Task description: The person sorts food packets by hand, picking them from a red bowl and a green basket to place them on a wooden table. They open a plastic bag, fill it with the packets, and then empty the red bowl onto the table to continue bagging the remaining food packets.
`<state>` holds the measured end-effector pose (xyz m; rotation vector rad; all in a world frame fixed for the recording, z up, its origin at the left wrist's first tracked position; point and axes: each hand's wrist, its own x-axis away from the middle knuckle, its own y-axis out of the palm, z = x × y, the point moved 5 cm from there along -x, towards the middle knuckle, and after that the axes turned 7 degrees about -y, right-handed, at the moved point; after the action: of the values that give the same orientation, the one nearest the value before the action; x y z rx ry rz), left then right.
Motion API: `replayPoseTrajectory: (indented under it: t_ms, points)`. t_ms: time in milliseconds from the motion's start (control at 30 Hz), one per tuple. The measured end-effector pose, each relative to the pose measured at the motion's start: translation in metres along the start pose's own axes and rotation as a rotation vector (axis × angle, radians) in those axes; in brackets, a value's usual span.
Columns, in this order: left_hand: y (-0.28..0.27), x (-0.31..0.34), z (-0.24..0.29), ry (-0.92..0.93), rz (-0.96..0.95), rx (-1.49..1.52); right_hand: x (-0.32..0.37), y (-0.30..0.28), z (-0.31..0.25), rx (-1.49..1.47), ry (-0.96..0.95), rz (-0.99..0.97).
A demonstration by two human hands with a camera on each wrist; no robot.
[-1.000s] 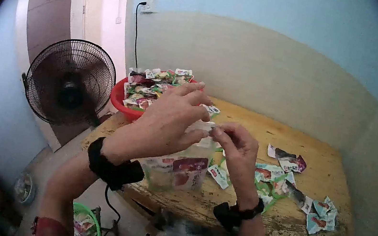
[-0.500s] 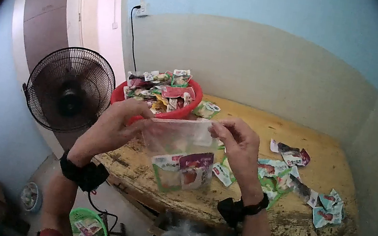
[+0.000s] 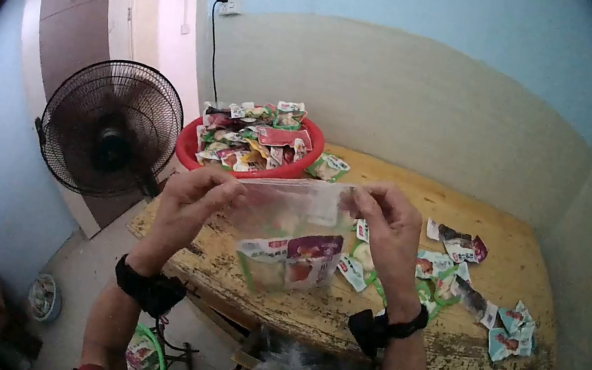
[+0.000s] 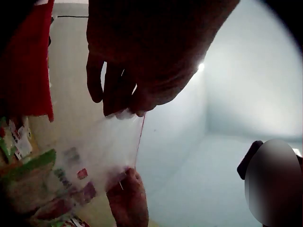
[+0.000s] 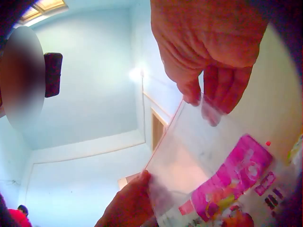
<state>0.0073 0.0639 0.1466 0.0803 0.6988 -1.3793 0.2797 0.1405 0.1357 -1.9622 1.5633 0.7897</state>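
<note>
Left hand [image 3: 196, 197] and right hand [image 3: 391, 219] each pinch a top corner of the clear bag [image 3: 283, 221]; edge best held taut, packets [image 3: 313, 263] low

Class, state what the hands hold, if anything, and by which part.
A clear plastic bag: the left hand pinches one end of its top edge, the right hand the other.

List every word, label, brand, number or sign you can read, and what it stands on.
No text reads clearly.
Purple packet inside the clear bag: print too blurred.
Green-edged packet beside it: print too blurred.
Packets in the red basin: print too small.
Loose packets on the table: print too small.
</note>
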Motion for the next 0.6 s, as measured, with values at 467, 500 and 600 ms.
replayPoseTrajectory:
  t_ms: [467, 500, 600]
  points:
    - [0.019, 0.009, 0.002, 0.035, 0.188, -0.064, 0.006, 0.014, 0.002, -0.109, 0.077, -0.072]
    - [0.019, 0.010, 0.000, 0.004, 0.199, -0.090, 0.006, 0.014, 0.004, -0.107, 0.079, -0.080]
    - [0.024, 0.012, -0.003, -0.073, 0.191, 0.058, 0.005, 0.015, -0.003, -0.095, 0.073, -0.079]
